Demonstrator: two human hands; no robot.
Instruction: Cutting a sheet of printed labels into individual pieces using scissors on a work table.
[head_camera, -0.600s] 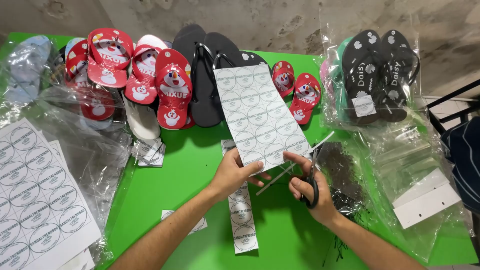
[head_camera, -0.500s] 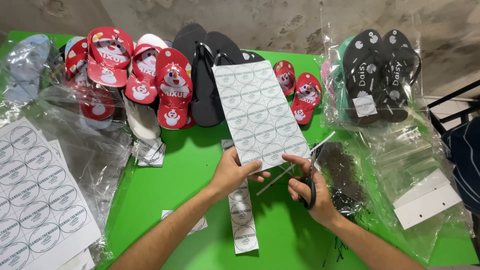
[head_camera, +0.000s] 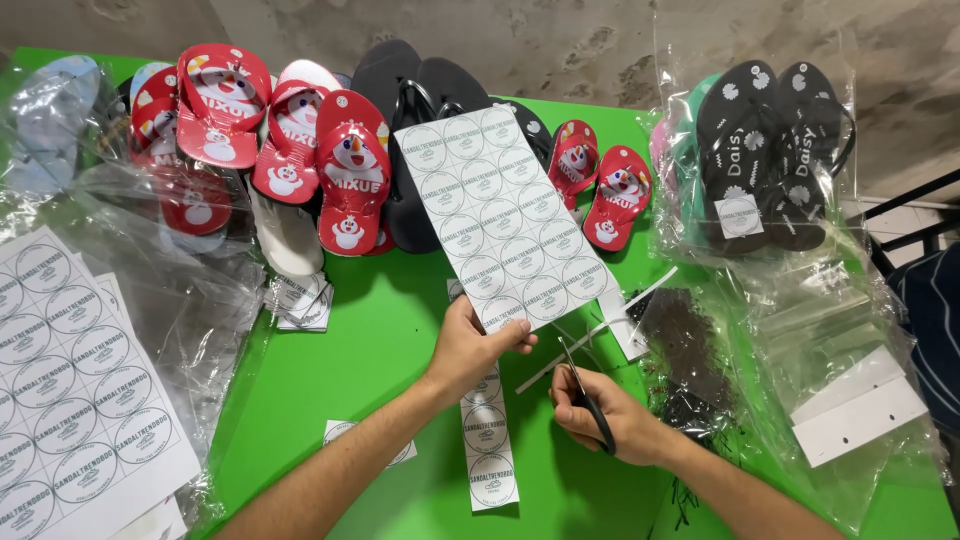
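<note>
Gripping the sticker sheet (head_camera: 505, 215), left hand (head_camera: 470, 350) unmoved, right hand (head_camera: 600, 415) fingers clasping lowered scissors (head_camera: 588, 398).

Bright green table (head_camera: 330, 370) against a rough, stained grey concrete wall (head_camera: 600, 40).

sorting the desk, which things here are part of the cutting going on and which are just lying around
In use: left hand holding the label sheet; right hand with scissors; cut label strip.

Lying about: red sandals, bagged black sandals, spare label sheets, white card.
</note>
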